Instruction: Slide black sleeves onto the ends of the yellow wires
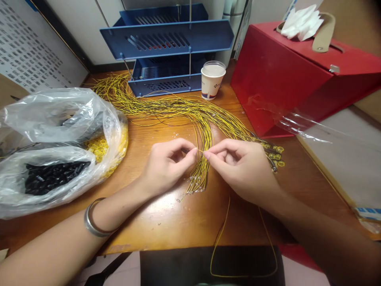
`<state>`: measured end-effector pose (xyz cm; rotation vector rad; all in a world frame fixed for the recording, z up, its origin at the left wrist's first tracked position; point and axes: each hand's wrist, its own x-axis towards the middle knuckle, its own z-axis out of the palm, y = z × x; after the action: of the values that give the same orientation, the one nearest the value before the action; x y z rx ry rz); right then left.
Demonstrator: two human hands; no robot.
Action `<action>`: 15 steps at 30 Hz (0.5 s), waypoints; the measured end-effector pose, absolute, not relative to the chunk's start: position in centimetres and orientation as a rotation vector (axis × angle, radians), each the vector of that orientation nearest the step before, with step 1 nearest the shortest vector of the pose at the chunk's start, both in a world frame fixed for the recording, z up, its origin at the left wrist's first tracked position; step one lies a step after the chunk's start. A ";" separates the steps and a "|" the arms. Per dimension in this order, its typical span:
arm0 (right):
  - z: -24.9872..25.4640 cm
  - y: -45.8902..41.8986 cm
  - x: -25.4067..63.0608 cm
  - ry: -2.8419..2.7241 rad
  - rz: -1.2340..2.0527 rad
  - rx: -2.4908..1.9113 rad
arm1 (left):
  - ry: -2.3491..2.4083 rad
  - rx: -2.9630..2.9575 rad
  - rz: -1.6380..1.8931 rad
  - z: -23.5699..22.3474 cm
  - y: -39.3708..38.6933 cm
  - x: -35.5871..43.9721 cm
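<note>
My left hand point(168, 163) and my right hand point(241, 167) meet over the wooden table point(184, 214), fingertips pinched together. My right hand pinches the end of a thin yellow wire point(220, 234) that loops down over the table's front edge. My left hand pinches something small at the wire's tip; I cannot make it out. A bundle of yellow wires point(190, 111) curves from the back left to under my hands, with bare terminal ends point(195, 186) below my fingers. More wire ends with yellow sleeves point(276, 157) lie right of my right hand.
Clear plastic bags at the left hold small black parts point(50, 176) and yellow parts point(102, 147). A blue stacked tray rack point(169, 43) and a paper cup point(212, 79) stand at the back. A red box point(285, 75) with tissues on top stands at the right.
</note>
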<state>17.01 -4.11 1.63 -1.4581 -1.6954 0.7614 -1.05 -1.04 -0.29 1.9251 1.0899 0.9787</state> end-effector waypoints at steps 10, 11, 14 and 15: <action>1.8 -4.2 17.2 -1.630 0.693 -1.470 | 1.095 1.678 1.112 -0.2 -0.9 -0.8; 1.8 -4.1 17.2 -1.624 0.696 -1.470 | 1.095 1.684 1.113 -0.3 -0.9 -0.9; 1.9 -4.1 17.2 -1.610 0.700 -1.464 | 1.122 1.709 1.118 -0.3 -0.8 -0.9; 1.9 -4.1 17.2 -1.610 0.699 -1.460 | 1.130 1.714 1.116 -0.4 -0.8 -0.9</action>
<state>17.17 -4.12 1.91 -1.4604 -1.6103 0.6990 -0.93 -0.83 -0.37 1.7137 1.1296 1.1164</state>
